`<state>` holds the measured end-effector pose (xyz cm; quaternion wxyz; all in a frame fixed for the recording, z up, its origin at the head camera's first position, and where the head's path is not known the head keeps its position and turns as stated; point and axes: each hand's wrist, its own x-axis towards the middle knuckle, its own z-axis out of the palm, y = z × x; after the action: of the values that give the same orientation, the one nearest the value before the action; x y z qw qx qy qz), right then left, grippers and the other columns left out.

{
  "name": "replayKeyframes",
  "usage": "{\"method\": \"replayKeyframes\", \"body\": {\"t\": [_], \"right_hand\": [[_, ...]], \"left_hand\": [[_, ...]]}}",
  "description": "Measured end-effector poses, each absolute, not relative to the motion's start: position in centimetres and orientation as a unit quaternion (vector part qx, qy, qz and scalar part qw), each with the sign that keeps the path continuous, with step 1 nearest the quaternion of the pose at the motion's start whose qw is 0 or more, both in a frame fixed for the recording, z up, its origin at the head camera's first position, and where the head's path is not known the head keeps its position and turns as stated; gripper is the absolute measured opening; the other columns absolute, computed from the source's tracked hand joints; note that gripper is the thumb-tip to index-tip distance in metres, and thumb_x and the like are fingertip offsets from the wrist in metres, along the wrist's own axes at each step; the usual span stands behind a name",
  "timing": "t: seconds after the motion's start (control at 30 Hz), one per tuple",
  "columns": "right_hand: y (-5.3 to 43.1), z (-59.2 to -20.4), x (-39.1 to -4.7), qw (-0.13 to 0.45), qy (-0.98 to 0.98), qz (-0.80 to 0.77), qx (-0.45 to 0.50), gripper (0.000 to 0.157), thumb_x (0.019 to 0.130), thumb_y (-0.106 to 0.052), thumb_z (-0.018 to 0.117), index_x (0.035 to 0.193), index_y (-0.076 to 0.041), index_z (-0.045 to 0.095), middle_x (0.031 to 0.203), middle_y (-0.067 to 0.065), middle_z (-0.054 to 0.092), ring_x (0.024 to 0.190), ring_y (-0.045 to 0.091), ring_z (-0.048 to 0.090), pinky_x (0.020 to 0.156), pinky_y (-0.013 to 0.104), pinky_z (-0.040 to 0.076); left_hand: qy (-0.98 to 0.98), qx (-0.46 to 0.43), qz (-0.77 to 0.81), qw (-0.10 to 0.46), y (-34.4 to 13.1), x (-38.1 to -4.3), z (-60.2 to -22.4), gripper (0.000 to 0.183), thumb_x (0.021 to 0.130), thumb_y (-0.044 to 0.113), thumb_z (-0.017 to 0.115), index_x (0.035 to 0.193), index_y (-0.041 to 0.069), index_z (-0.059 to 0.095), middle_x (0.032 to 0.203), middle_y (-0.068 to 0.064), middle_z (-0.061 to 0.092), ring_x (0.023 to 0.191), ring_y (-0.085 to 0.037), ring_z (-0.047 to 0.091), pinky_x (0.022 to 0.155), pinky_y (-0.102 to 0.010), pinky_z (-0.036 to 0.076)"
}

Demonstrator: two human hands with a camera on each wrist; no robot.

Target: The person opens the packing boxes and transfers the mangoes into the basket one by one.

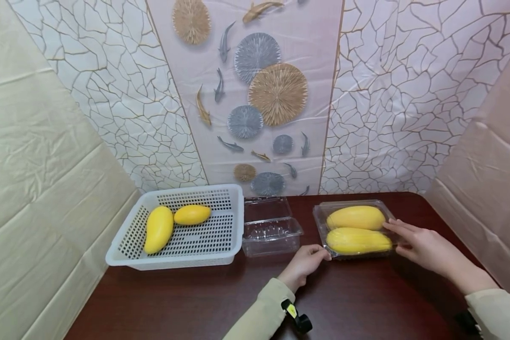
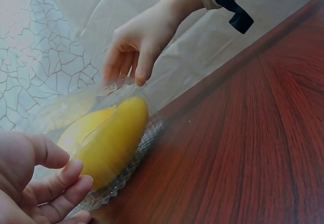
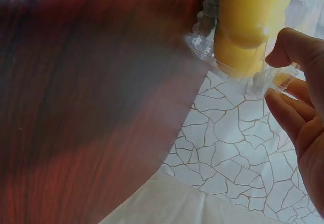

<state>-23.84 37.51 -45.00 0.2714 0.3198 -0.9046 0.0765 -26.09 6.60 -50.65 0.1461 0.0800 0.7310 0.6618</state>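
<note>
Two yellow mangoes (image 1: 359, 241) lie side by side in a clear plastic clamshell box (image 1: 318, 218) on the right of the table, with clear plastic over them. My left hand (image 1: 308, 260) pinches the box's near left corner between thumb and fingers. At the right edge, my right hand (image 1: 425, 248) grips the plastic rim; the right wrist view shows its thumb (image 3: 286, 47) on one side and fingers on the other. In the left wrist view, both hands are at opposite ends of the box, with one mango (image 2: 119, 143) nearest.
A white perforated basket (image 1: 195, 262) on the left holds two more mangoes (image 1: 159, 230). Between it and the filled box stands another clear plastic box (image 1: 272, 245), lid raised. Patterned cloth (image 1: 276, 156) hangs behind the dark wooden table (image 1: 174, 302), with plain cloth at both sides.
</note>
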Motion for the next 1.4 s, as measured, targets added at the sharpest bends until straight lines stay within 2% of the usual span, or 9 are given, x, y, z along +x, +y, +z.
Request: {"method": "replayKeyframes", "body": {"t": [0.13,0.2,0.4,0.7,0.83,0.93,1.0,1.23,1.4], "right_hand": [[37.6,-44.2,-23.9,0.272,-0.907,0.070,0.313,0.059,0.059,0.005,0.086,0.116,-0.002,0.069,0.104,0.019,0.073,0.079,0.026,0.071,0.058,0.036,0.056],[37.6,-44.0,-23.8,0.260,-0.912,0.061,0.312,0.057,0.060,0.005,0.086,0.115,0.000,0.070,0.105,0.016,0.073,0.077,0.022,0.069,0.060,0.035,0.056],[37.5,-44.5,-23.1,0.209,-0.929,0.053,0.299,0.067,0.066,-0.008,0.088,0.128,0.000,0.064,0.128,0.024,0.063,0.091,0.024,0.068,0.063,0.032,0.053],[37.8,-44.7,-23.3,0.244,-0.920,0.059,0.301,0.068,0.063,-0.016,0.093,0.125,-0.003,0.068,0.123,0.019,0.068,0.096,0.032,0.071,0.070,0.043,0.057],[38.2,-44.9,-23.4,0.252,-0.918,0.073,0.297,0.068,0.064,-0.018,0.094,0.126,-0.008,0.069,0.123,0.017,0.069,0.097,0.030,0.071,0.075,0.028,0.056],[38.4,-44.9,-23.5,0.260,-0.916,0.084,0.294,0.069,0.064,-0.019,0.094,0.128,-0.014,0.070,0.124,0.014,0.070,0.102,0.025,0.070,0.082,0.012,0.048],[38.5,-45.0,-23.5,0.265,-0.915,0.085,0.293,0.069,0.065,-0.019,0.093,0.130,-0.016,0.069,0.125,0.013,0.069,0.104,0.023,0.069,0.084,0.009,0.045],[39.0,-45.5,-23.3,0.293,-0.902,0.064,0.310,0.067,0.075,-0.021,0.088,0.137,-0.012,0.063,0.132,0.012,0.066,0.095,0.028,0.071,0.070,0.035,0.055],[39.2,-45.8,-23.4,0.299,-0.900,0.066,0.310,0.064,0.080,-0.023,0.085,0.139,-0.012,0.061,0.133,0.012,0.065,0.093,0.028,0.071,0.072,0.031,0.054]], "left_hand": [[0.728,0.078,0.666,0.144,6.3,-26.1,-50.6,0.015,0.088,0.013,0.063,0.078,0.004,0.070,0.085,0.004,0.066,0.075,-0.013,0.047,0.071,-0.027,0.039],[0.729,0.073,0.665,0.145,6.1,-26.1,-50.6,0.015,0.088,0.014,0.063,0.078,0.005,0.069,0.085,0.004,0.066,0.073,-0.013,0.045,0.069,-0.028,0.038],[0.726,0.067,0.667,0.153,5.8,-25.9,-50.7,0.016,0.089,0.014,0.063,0.077,0.005,0.069,0.084,0.003,0.065,0.072,-0.014,0.045,0.068,-0.028,0.037],[0.730,0.071,0.664,0.149,6.1,-26.0,-50.7,0.015,0.088,0.013,0.063,0.077,0.004,0.070,0.083,0.004,0.065,0.072,-0.013,0.046,0.068,-0.027,0.037],[0.729,0.075,0.664,0.151,6.1,-26.2,-50.7,0.016,0.089,0.013,0.063,0.077,0.005,0.070,0.084,0.003,0.067,0.075,-0.014,0.048,0.070,-0.028,0.038],[0.728,0.078,0.665,0.149,6.1,-26.3,-50.7,0.016,0.088,0.014,0.063,0.077,0.004,0.070,0.084,0.003,0.067,0.076,-0.014,0.048,0.071,-0.028,0.038],[0.728,0.079,0.665,0.150,6.1,-26.3,-50.7,0.016,0.088,0.014,0.063,0.077,0.004,0.070,0.085,0.004,0.067,0.076,-0.014,0.048,0.071,-0.028,0.038],[0.730,0.084,0.662,0.148,6.2,-26.3,-50.6,0.018,0.090,0.014,0.062,0.079,0.004,0.071,0.086,0.004,0.068,0.079,-0.013,0.051,0.075,-0.028,0.039],[0.729,0.086,0.663,0.146,6.3,-26.3,-50.8,0.017,0.090,0.014,0.062,0.079,0.002,0.070,0.085,0.004,0.068,0.081,-0.013,0.053,0.076,-0.027,0.040]]}}
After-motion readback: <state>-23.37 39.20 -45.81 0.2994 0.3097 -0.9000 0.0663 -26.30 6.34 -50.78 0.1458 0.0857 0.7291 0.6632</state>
